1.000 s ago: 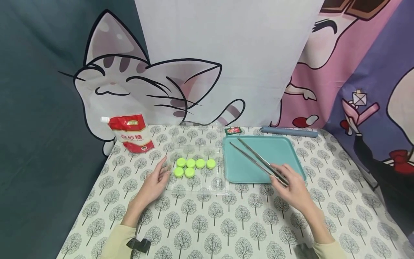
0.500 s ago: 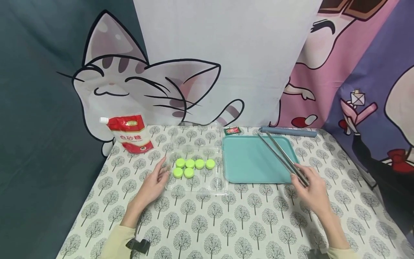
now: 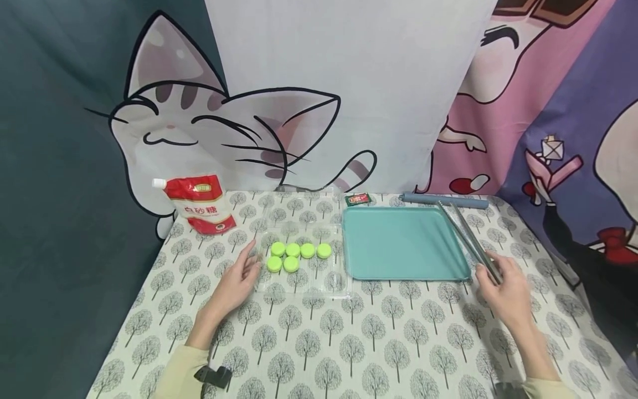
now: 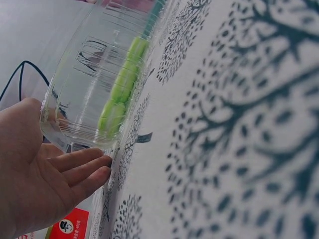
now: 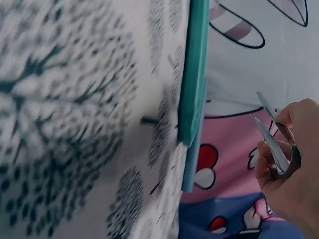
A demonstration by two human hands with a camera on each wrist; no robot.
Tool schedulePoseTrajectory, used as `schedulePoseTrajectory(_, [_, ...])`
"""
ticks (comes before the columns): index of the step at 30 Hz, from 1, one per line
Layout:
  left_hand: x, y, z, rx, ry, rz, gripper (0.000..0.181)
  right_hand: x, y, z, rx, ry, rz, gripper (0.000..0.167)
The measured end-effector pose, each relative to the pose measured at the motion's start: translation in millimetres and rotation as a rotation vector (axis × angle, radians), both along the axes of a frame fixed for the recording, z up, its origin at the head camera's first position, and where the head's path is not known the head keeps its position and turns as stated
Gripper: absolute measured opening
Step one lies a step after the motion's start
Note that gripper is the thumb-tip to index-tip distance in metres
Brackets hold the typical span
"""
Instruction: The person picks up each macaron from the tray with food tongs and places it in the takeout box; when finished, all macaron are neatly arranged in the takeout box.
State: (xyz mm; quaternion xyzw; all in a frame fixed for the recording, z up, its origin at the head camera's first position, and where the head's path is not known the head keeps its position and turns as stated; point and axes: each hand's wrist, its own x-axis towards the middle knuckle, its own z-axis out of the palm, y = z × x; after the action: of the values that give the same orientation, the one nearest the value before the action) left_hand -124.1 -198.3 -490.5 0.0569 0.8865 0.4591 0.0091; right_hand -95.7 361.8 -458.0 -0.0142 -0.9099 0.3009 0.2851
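Note:
My right hand holds metal tongs above the table, just right of the teal tray. The tongs' two arms stand apart with nothing between them; the right wrist view shows the tongs lifted in my fingers. At the left side of a clear plastic box, my left hand rests with its fingers fairly straight. In the left wrist view that hand touches the box's end wall. Several green macarons sit in the box in two rows. The box's clear lid lies folded back.
A red and white sugar pouch with a white cap stands at the back left. Behind the tray lie a small green and red packet and a grey-blue rod. Printed curtains hang behind the tree-patterned tablecloth.
My right hand has carried the tongs rightward, from over the tray to beyond its right edge. My left hand, the box and the macarons have stayed in place.

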Motion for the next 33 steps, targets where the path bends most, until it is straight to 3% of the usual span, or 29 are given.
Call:
schedulePoseTrajectory(10, [0.8, -0.8, -0.9, 0.002, -0.014, 0.002, 0.064, -4.1, 33, -7.2, 0.025, -0.123, -0.086, 0.041])
schedulePoseTrajectory(15, [0.2, -1.1, -1.1, 0.014, -0.012, 0.005, 0.064, -5.5, 47, -12.7, 0.026, -0.227, -0.076, 0.046])
schedulePoseTrajectory(21, [0.7, -0.2, -1.1, 0.019, -0.02, 0.004, 0.064, -1.2, 60, -26.1, 0.043, -0.293, -0.059, 0.047])
schedulePoseTrajectory(33, [-0.1, -0.6, -0.7, 0.017, -0.017, 0.0, 0.065, -2.8, 60, -24.6, 0.143, -0.45, -0.035, 0.051])
